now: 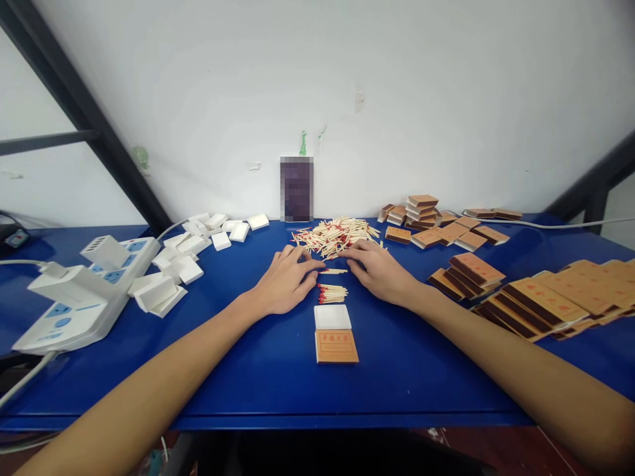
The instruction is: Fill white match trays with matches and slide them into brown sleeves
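My left hand (288,281) rests low over the table, thumb and index finger apart, its index tip beside a single match at the front of a loose match pile (342,235). Facing it, my right hand (380,268) has its fingertips at the pile's near edge, thumb spread away from the index finger. Between the hands lie a few matches (333,271) in a small row. Closer to me is a thicker bundle of red-tipped matches (332,293). Below that sit a white inner tray (332,317) and an orange matchbox sleeve (336,346), end to end.
White matchbox trays (181,254) are scattered at the left, beside a white power strip (89,297) with plugs and cables. Orange sleeves (449,231) are heaped at the back right, with more stacks (560,297) nearer. A pixelated dark rectangle (296,189) stands against the wall.
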The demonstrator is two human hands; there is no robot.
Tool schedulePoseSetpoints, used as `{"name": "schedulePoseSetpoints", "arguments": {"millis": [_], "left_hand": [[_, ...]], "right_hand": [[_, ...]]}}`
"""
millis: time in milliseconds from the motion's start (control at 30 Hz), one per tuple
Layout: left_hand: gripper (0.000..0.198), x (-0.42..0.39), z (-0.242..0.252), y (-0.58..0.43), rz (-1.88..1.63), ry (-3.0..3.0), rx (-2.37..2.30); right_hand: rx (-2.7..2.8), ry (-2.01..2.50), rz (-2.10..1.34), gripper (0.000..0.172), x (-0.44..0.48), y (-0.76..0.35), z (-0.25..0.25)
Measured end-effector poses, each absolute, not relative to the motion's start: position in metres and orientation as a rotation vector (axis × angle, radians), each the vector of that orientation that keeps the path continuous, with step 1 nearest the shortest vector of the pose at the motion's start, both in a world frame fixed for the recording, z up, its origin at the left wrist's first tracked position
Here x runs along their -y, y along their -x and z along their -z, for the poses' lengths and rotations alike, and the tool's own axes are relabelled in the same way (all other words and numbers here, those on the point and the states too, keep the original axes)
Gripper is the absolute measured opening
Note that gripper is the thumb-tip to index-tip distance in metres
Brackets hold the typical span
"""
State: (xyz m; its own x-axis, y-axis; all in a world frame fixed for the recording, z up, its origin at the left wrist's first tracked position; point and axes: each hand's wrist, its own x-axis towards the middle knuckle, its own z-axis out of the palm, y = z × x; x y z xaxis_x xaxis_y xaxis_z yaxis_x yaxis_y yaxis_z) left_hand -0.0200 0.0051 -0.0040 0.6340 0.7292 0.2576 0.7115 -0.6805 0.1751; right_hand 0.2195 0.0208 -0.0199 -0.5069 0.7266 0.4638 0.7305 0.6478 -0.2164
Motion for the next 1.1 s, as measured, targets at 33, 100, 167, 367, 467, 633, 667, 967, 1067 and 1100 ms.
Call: {"name": "schedulePoseSetpoints", "arguments": {"millis": [33,100,167,367,467,633,667,967,1067,1100], "left_hand": [[0.041,-0.005,0.004,0.02,-0.469,-2.786,-1.225],[0.042,-0.004,0.003,0.02,-0.447,-2.782,-1.223],[0.042,-0.004,0.003,0.02,-0.429,-2.782,-1.229],[0.04,-0.004,0.003,0.02,-0.423,-2.78,-1.209],[0.04,-0.005,0.004,0.02,-0.426,-2.779,-1.21],[0.042,-0.005,0.003,0.02,-0.432,-2.779,-1.215],[0.042,-0.004,0.003,0.02,-0.435,-2.778,-1.215],[0.043,-0.004,0.003,0.02,-0.406,-2.782,-1.223],[0.044,-0.005,0.002,0.02,-0.369,-2.779,-1.212],[0.044,-0.005,0.002,0.02,-0.355,-2.782,-1.205]], "right_hand": [[2.367,1.141,0.019,0.033,-0.021,-0.221,0.021],[2.405,1.149,0.037,0.036,-0.022,-0.221,0.021],[2.421,1.147,0.057,0.036,-0.021,-0.221,0.021],[2.399,1.134,0.041,0.035,-0.019,-0.219,0.019],[2.415,1.083,0.037,0.034,-0.019,-0.22,0.019],[2.455,0.986,0.005,0.033,-0.018,-0.219,0.017],[2.46,0.981,-0.003,0.033,-0.018,-0.218,0.016],[2.41,0.981,-0.097,0.042,-0.014,-0.214,0.021],[2.36,1.004,-0.152,0.046,-0.012,-0.213,0.021],[2.354,1.004,-0.17,0.047,-0.011,-0.213,0.021]]}}
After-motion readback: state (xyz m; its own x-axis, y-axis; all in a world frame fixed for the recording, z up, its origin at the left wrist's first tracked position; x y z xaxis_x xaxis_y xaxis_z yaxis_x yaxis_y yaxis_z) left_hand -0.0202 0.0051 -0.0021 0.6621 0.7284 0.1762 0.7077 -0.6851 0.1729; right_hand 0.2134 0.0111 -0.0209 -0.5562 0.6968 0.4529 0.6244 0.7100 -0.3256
